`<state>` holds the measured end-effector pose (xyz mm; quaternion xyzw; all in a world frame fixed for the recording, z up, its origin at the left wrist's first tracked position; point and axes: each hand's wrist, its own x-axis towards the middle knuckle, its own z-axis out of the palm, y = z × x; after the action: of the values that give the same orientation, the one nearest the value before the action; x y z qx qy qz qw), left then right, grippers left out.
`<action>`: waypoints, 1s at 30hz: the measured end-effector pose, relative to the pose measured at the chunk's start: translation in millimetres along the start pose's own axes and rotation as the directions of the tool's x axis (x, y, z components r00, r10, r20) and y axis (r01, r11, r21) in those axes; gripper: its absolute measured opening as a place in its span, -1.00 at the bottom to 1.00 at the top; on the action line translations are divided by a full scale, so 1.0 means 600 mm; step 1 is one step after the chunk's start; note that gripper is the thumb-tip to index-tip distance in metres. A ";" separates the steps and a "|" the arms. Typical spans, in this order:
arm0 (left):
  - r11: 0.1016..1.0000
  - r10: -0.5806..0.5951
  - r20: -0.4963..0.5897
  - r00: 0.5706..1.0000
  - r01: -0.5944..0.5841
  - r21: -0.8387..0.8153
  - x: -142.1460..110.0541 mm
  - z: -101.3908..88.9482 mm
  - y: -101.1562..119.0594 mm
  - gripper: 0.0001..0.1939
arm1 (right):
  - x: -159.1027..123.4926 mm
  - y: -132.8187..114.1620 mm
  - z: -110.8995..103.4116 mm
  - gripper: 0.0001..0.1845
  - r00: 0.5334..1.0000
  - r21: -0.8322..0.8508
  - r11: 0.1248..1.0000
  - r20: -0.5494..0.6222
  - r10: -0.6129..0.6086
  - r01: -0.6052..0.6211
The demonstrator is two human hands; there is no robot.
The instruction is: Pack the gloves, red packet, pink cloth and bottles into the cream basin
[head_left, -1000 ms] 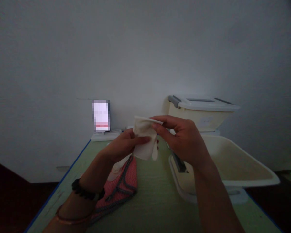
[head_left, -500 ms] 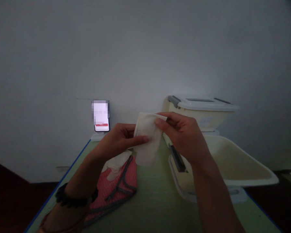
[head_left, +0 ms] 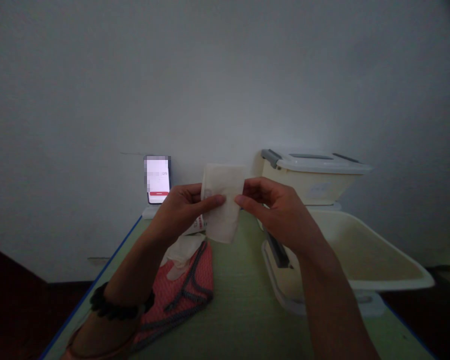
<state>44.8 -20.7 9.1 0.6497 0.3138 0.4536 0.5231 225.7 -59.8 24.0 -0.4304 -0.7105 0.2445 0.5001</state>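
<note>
Between my two hands, a folded thin white cloth-like piece (head_left: 223, 220) is held upright above the table; I cannot tell if it is fabric or paper. My left hand (head_left: 185, 205) pinches its left side, thumb across the front and fingers behind. My right hand (head_left: 270, 202) grips its right edge between thumb and fingers. Below my left hand lies a pink knitted item (head_left: 187, 292) with grey trim, and a crumpled white piece (head_left: 183, 250) rests on top of it. Partly hidden behind my left hand is a white item with red print (head_left: 198, 225).
A lit phone (head_left: 158, 180) stands upright on a white stand at the back left. On the right are a lidded cream storage box (head_left: 315, 185) against the wall and an open cream box (head_left: 382, 250) in front of it. The green table (head_left: 240, 310) has blue edges.
The white piece has moved slightly up and left. My right hand has slid from its top right corner down to its right side. More of the red-printed item shows.
</note>
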 end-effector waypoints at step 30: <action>0.995 -0.021 0.021 1.000 0.023 -0.096 -0.001 -0.007 0.004 -0.67 | 0.000 -0.001 0.003 -0.85 0.989 0.120 0.981 0.040 0.146 -0.150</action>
<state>40.8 -20.5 11.2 0.6247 0.2934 0.4561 0.5618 224.0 -60.2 24.0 -0.4465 -0.6678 0.3308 0.4952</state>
